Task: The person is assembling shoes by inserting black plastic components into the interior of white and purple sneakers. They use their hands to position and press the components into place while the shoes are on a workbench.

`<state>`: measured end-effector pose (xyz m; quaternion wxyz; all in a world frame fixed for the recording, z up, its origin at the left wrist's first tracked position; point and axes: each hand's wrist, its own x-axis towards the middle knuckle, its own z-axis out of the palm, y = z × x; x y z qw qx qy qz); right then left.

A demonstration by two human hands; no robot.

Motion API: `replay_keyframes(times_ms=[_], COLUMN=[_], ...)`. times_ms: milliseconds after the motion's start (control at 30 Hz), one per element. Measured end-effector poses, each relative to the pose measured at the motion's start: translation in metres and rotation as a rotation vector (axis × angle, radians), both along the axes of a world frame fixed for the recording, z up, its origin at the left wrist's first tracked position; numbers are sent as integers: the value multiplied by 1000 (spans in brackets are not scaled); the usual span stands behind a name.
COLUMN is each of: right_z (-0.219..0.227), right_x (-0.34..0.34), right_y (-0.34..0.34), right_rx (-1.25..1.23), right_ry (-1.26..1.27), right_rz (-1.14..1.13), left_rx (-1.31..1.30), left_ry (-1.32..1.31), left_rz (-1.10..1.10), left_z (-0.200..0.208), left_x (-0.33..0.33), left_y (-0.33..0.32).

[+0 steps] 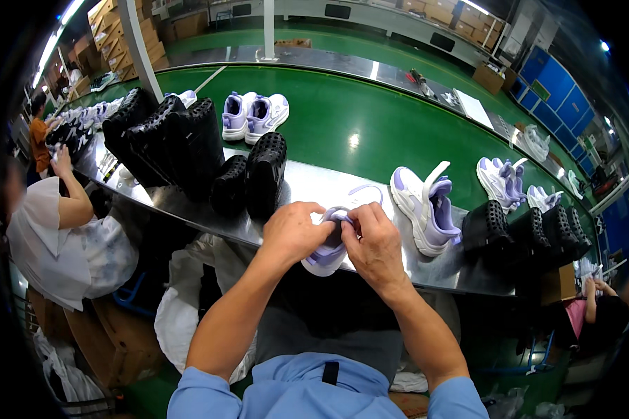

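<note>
A white and lilac sneaker (326, 255) rests at the near edge of the steel worktop (314, 185), toe pointing toward me. My left hand (291, 232) grips its left side. My right hand (374, 244) pinches its upper on the right, fingers closed around the lace area. A loose lilac lace (365, 190) curves over the steel just beyond. Its matching sneaker (426, 208) lies right of my right hand, tongue up.
Black perforated shoe lasts (265, 171) stand left of my hands, more (524, 227) at right. A green conveyor belt (370, 126) behind carries sneaker pairs (253, 115), (502, 179). A co-worker in white (56, 230) sits at left; another person's hand (594, 286) shows at right.
</note>
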<state>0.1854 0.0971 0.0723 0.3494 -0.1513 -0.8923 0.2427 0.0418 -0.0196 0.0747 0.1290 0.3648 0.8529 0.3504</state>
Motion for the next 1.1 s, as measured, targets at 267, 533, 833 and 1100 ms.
replay_keyframes(times_ms=[267, 533, 833, 1100], right_z=[-3, 10, 8, -21], right_x=[13, 104, 85, 71], right_y=[9, 110, 89, 105], right_rx=[-96, -216, -188, 45], right_ry=[152, -231, 55, -16], right_rz=[-63, -629, -435, -139], left_rx=[-80, -58, 1, 24], left_ry=[106, 401, 300, 266], left_rz=[-119, 13, -229, -127], left_z=[0, 8, 6, -6], left_x=[-5, 8, 78, 76], left_y=[11, 37, 111, 133])
